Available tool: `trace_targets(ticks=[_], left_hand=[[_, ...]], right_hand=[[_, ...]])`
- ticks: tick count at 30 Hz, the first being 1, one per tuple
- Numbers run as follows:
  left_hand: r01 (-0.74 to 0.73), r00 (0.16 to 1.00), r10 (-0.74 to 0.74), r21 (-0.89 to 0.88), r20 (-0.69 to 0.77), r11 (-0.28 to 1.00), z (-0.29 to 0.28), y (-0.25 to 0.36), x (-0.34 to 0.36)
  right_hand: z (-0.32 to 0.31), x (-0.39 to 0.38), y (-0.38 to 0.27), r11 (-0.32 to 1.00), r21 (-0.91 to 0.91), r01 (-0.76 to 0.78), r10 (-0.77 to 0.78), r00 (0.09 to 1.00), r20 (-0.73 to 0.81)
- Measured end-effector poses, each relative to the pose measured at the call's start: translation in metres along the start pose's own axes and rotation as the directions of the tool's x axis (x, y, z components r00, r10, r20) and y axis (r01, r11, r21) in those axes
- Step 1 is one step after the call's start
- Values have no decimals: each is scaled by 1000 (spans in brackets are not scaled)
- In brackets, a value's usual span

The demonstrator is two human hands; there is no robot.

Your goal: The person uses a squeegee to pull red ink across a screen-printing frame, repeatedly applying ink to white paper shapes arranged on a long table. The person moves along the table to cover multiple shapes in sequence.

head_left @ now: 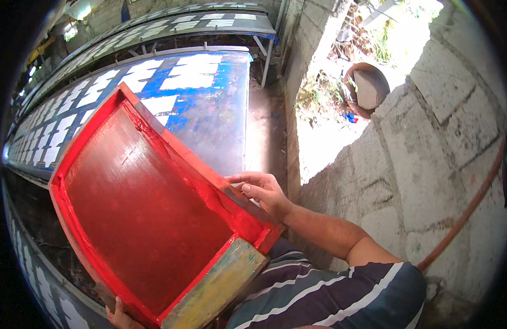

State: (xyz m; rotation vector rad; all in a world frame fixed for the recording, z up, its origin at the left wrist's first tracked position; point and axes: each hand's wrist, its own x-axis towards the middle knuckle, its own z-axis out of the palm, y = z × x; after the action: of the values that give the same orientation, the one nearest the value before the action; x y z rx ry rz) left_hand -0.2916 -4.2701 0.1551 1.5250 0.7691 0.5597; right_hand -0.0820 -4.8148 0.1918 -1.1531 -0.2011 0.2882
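A wooden-edged screen frame (149, 181), its inside coated in glossy red ink with thick red along the rims and a paint-stained yellowish strip at the near end, is held tilted in front of me. My right hand (264, 194) grips its right edge near the near corner. My left hand (120, 315) holds the lower left edge at the bottom of the view, only partly visible. Just beyond the frame lies a long blue, paint-stained printing table (220, 131) with rows of white cut pieces on it.
More long tables (231, 27) with white pieces run behind, and another (31, 274) along my left. A rough block wall (407, 192) is on my right, with a bright opening showing plants and a round container (367, 90). A reddish hose or pipe (456, 225) crosses the wall.
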Motion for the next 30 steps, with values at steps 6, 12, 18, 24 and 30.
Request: trace_targets(ticks=[6, 12, 18, 24, 30], left_hand=[[30, 998, -30, -9, -60, 1000, 94, 5, -2], [53, 987, -60, -55, -146, 997, 209, 14, -31], [61, 970, -89, -126, -226, 990, 314, 32, -71], [52, 944, -101, -162, -313, 985, 415, 30, -55], [2, 924, -47, -117, -381, 993, 527, 18, 8]], right_hand=[[-79, 81, -19, 1000, 5, -2, 2, 1000, 22], [-182, 165, -51, 999, -28, 21, -18, 991, 129], [-267, 246, -104, 1000, -14, 8, -5, 978, 209], [-340, 330, -127, 995, -90, 40, -16, 967, 254], [-417, 440, -145, 999, -50, 12, 2, 965, 263]])
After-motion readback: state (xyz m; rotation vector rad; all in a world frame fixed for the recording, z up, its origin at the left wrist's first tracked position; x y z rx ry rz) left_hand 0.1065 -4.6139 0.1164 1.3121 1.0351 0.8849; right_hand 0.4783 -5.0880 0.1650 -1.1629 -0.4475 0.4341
